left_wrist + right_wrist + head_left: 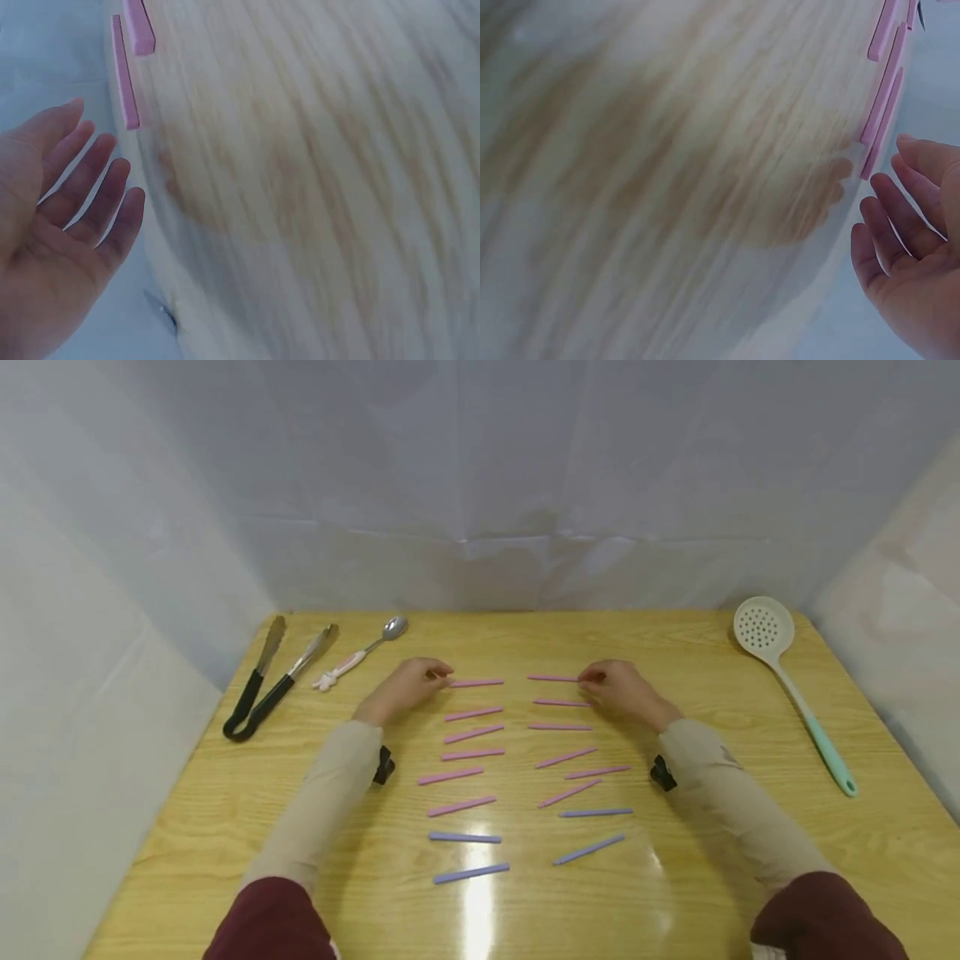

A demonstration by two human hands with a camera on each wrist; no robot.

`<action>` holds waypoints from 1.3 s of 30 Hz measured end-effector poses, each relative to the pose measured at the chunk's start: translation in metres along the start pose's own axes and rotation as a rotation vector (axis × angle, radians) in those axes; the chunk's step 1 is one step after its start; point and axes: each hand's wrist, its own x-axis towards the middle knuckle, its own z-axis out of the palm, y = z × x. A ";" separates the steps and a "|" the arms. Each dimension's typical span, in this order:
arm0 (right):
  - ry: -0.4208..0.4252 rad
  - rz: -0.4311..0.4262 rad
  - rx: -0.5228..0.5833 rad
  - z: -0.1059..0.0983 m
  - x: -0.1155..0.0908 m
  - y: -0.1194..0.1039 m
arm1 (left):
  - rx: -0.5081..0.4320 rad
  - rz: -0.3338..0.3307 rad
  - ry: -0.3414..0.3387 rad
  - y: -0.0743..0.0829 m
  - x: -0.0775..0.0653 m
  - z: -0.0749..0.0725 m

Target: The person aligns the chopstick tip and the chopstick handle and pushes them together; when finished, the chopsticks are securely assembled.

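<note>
Slim pink sticks lie in two columns on the wooden table. My left hand [409, 688] is beside the outer end of the farthest left-column stick [480, 682]. At the outer end of the farthest right-column stick [551, 677] is my right hand [621, 690]. In the left wrist view, that hand [67, 214] has loosely bent fingers with nothing between them, just short of a pink stick [126, 75]. The right wrist view likewise shows relaxed, bare fingers on the right hand [919, 240], near a pink stick [885, 124]. Two blue sticks [465, 838] end each column at the near side.
Black-handled tongs [273, 689] lie at the far left, with a spoon [356, 658] with a pink-and-white handle beside them. A skimmer [795, 681] with a mint-green handle lies at the right. White sheeting [495, 485] hangs behind the table.
</note>
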 end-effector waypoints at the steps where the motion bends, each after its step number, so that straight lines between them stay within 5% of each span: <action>1: 0.001 0.001 0.010 0.001 0.002 0.000 | -0.016 -0.002 0.003 0.000 0.002 0.001; 14: -0.030 0.048 0.051 0.012 0.024 -0.005 | -0.109 -0.033 -0.046 0.002 0.019 0.016; 39: -0.002 0.092 0.032 0.017 0.033 -0.012 | -0.046 0.055 -0.001 0.008 0.025 0.024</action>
